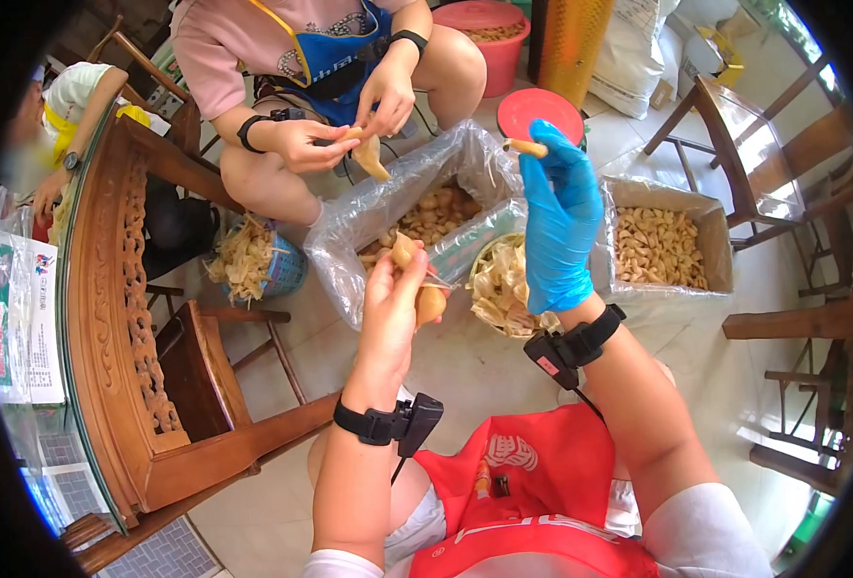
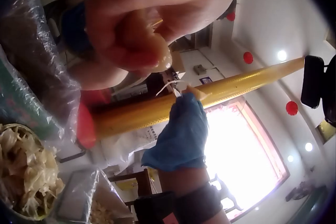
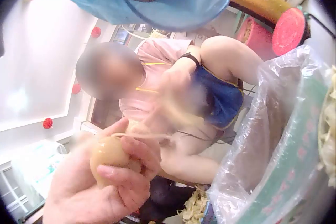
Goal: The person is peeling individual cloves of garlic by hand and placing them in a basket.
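Note:
My bare left hand (image 1: 389, 306) holds a shiny, garlic-like yellow bulb (image 1: 404, 251) at its fingertips. A second rounded bulb (image 1: 430, 305) shows beside the fingers, partly covered by them. In the right wrist view, the left fingers curl round a glossy bulb (image 3: 109, 155). My right hand (image 1: 560, 217), in a blue glove, is raised over the boxes and pinches a short tan stick-like piece (image 1: 526, 147) with a dark end. The left wrist view shows a pale pointed tip and a thin curved strand at those gloved fingers; I cannot tell what the piece is.
A plastic-lined box (image 1: 489, 154) of bulbs stands ahead, beside a basket of papery peels (image 1: 503, 289). Right of them is a box of pale wedge-shaped pieces (image 1: 657, 248). Opposite, another person (image 1: 296, 135) peels a bulb. Wooden chairs (image 1: 754, 144) and a carved table (image 1: 118, 328) flank the space.

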Action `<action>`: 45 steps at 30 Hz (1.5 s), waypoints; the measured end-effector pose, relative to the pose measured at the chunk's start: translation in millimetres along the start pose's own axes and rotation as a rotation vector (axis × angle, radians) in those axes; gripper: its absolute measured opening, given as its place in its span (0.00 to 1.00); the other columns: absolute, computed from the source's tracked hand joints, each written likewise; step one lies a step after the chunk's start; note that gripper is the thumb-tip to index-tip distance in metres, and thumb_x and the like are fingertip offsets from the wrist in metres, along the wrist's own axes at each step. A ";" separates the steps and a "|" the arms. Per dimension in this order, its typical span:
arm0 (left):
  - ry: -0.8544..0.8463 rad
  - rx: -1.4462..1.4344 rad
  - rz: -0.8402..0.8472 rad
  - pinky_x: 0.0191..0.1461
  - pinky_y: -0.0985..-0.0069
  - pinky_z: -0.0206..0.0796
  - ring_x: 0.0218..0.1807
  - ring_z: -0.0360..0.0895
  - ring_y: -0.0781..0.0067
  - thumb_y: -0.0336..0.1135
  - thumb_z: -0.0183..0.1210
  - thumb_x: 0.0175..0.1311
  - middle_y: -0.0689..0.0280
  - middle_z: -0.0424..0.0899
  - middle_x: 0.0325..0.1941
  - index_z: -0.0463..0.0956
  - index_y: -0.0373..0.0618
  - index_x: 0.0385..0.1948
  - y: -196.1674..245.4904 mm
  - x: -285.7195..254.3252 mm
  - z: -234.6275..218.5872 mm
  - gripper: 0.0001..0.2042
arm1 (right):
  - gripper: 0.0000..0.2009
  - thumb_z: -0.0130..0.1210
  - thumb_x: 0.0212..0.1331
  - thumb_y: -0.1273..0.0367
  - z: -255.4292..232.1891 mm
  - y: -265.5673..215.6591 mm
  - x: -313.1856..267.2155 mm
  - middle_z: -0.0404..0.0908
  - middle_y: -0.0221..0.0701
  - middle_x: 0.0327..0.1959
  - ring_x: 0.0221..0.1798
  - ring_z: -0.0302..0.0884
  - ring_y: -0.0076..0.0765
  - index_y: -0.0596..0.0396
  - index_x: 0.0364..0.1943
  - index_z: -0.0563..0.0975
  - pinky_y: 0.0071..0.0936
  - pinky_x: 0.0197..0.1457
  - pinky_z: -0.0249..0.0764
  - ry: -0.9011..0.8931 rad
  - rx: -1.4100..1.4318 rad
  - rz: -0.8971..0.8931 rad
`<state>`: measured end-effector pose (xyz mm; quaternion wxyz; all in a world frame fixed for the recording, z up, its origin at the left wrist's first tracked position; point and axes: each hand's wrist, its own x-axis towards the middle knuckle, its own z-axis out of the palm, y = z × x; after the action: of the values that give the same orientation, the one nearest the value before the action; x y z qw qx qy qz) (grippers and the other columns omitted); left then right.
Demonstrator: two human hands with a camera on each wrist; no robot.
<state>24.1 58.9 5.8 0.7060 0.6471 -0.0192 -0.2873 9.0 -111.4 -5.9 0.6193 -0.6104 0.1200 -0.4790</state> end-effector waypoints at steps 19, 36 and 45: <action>-0.045 0.133 0.025 0.22 0.83 0.65 0.27 0.76 0.79 0.42 0.46 0.69 0.66 0.77 0.31 0.70 0.41 0.45 -14.5 5.7 1.4 0.14 | 0.10 0.54 0.59 0.69 -6.2 -0.9 -25.9 0.79 0.31 0.31 0.31 0.72 0.23 0.63 0.39 0.76 0.23 0.38 0.72 -0.789 -0.216 0.293; 0.055 0.342 0.192 0.33 0.81 0.66 0.30 0.75 0.79 0.37 0.46 0.69 0.65 0.79 0.29 0.73 0.36 0.41 -31.0 12.5 12.8 0.12 | 0.09 0.53 0.56 0.68 -2.9 4.6 -47.2 0.75 0.31 0.21 0.25 0.69 0.21 0.62 0.28 0.73 0.24 0.29 0.70 -0.577 -0.009 0.679; 0.162 0.422 0.323 0.38 0.74 0.66 0.33 0.71 0.76 0.34 0.46 0.68 0.61 0.77 0.29 0.70 0.37 0.36 -42.2 12.8 15.5 0.09 | 0.09 0.55 0.51 0.68 -5.9 -4.5 -46.7 0.71 0.32 0.18 0.23 0.64 0.21 0.61 0.26 0.73 0.26 0.27 0.67 -0.633 -0.249 0.461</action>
<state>12.5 39.5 -35.2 0.5914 0.7893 -0.1249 -0.1079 -21.2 -79.7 -23.7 0.6383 -0.7549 0.1143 -0.0981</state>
